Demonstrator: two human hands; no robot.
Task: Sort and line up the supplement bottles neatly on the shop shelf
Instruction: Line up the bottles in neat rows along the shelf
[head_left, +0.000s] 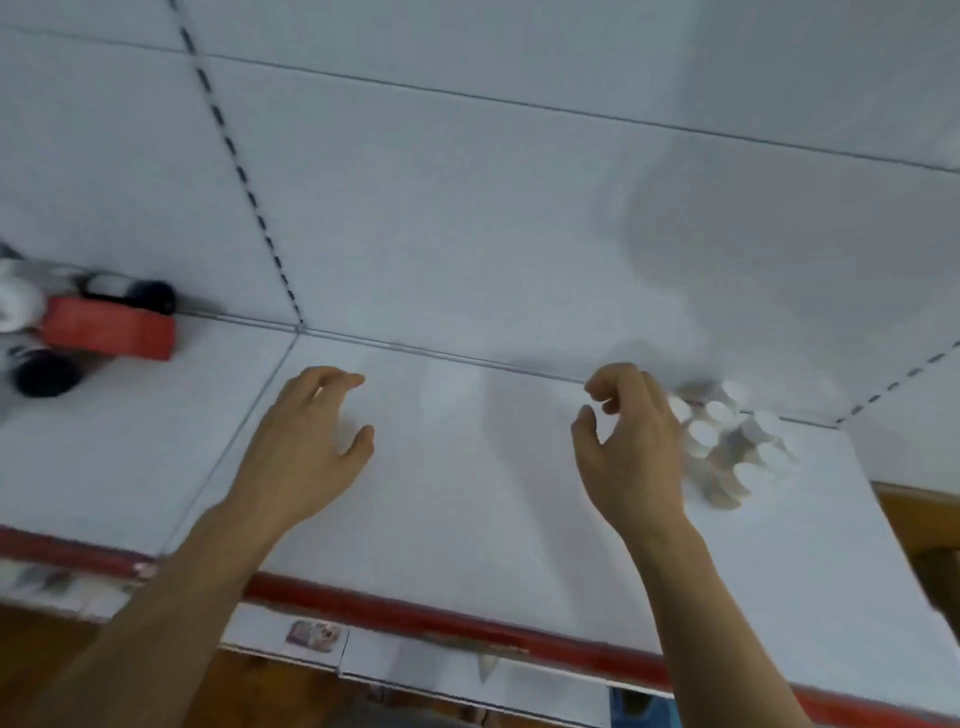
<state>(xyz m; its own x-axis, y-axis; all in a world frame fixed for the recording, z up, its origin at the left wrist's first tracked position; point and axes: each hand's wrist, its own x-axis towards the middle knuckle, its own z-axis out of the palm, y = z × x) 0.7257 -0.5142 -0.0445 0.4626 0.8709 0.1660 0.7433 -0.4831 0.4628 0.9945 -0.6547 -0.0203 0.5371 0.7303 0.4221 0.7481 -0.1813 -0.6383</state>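
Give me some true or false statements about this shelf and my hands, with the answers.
1. The left hand and the right hand both hold nothing. True.
2. The white-capped bottles stand left of the left hand. False: they cluster just right of the right hand, near the back wall.
3. A red box lies at the far left of the shelf. True.
4. The front edge strip of the shelf is blue. False: it is red.
5. A dark-capped bottle lies beside the red box. True.
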